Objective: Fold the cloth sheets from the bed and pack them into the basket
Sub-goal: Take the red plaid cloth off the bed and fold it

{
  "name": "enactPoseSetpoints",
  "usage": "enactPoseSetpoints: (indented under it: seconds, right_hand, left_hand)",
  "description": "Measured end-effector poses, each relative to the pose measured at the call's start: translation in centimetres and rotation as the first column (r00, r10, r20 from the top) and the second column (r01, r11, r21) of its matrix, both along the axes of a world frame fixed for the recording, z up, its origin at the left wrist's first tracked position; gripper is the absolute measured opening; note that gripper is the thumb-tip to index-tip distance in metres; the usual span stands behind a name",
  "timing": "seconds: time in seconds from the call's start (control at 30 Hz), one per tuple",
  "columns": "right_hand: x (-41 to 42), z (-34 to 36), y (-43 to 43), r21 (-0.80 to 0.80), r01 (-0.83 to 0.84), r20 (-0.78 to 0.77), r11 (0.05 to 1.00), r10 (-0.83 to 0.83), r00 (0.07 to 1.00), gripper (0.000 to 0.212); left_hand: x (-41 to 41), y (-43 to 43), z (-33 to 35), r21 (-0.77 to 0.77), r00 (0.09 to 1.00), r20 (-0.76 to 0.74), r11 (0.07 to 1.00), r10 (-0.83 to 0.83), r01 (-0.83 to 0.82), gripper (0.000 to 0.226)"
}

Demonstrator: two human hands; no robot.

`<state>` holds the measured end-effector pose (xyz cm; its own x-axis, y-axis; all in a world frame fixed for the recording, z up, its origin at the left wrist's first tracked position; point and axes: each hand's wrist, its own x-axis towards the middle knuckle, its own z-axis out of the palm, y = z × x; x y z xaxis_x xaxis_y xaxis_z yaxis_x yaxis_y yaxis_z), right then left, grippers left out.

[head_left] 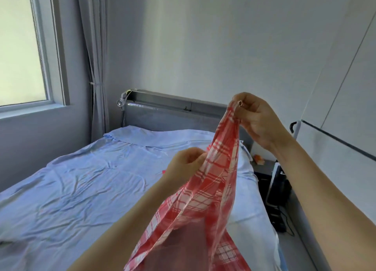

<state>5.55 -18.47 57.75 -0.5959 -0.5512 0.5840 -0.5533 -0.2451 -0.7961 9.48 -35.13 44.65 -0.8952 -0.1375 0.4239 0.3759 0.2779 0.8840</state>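
Cloth, red-and-white plaid [215,181], one sheet, thin and partly see-through at its lower part, held up in the air over the right side of the bed and hanging down in long gathered folds toward the bottom edge of the view. Right hand [257,121]: raised highest, pinching the top corner of the cloth between thumb and fingertips, other fingers curled. Left hand [186,164]: lower and to the left, fingers curled round the cloth's left edge partway down, gripping it. Bed [91,181]: covered by a wrinkled pale blue sheet, lying flat beneath the hanging cloth. Headboard [162,112]: grey, against the white wall, with a small clip-on lamp [121,102] at its left end. Window [22,47] and grey curtain [95,67]: left of the bed. Dark nightstand [262,169]: right of the bed, bearing a small orange item too blurred to identify.
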Motion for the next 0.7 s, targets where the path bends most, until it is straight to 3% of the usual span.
enactPoseSetpoints:
  seconds: [0.1,0.2,0.33,0.47,0.57,0.7]
  right_hand:
    - [-0.2,-1.3,0.8,0.021,0.028,0.043,0.999,-0.028,0.999,0.023]
    - [-0.7,-2.3,1.7,0.020,0.054,0.060,0.998,-0.056,0.997,0.009]
    - [-1.7,-3.5,3.1,0.054,0.231,0.050,0.971,-0.234,0.971,0.006]
    - [-2.1,-4.0,3.3,0.083,0.371,0.020,0.925,-0.374,0.927,0.012]
    - [-2.0,-4.0,2.7,0.067,0.434,0.016,0.898,-0.436,0.900,0.012]
    - [-1.6,-4.1,1.5,0.055,0.473,0.031,0.879,-0.475,0.879,0.010]
  left_hand:
    - [-0.1,1.3,-2.0,-0.105,0.999,-0.024,0.994,0.032,-0.034,0.013]
    - [-0.2,2.2,-3.1,-0.185,0.977,-0.136,0.965,0.163,-0.187,0.015]
    - [0.0,2.3,-4.0,-0.140,0.861,-0.328,0.881,0.390,-0.453,0.031]
    - [0.0,3.2,-4.3,-0.356,0.752,-0.581,0.733,0.312,-0.579,0.015]
    - [-0.5,5.1,-5.2,-0.418,0.774,-0.590,0.734,0.228,-0.535,0.020]
    - [-0.9,7.0,-5.6,-0.363,0.788,-0.510,0.744,0.344,-0.560,0.020]
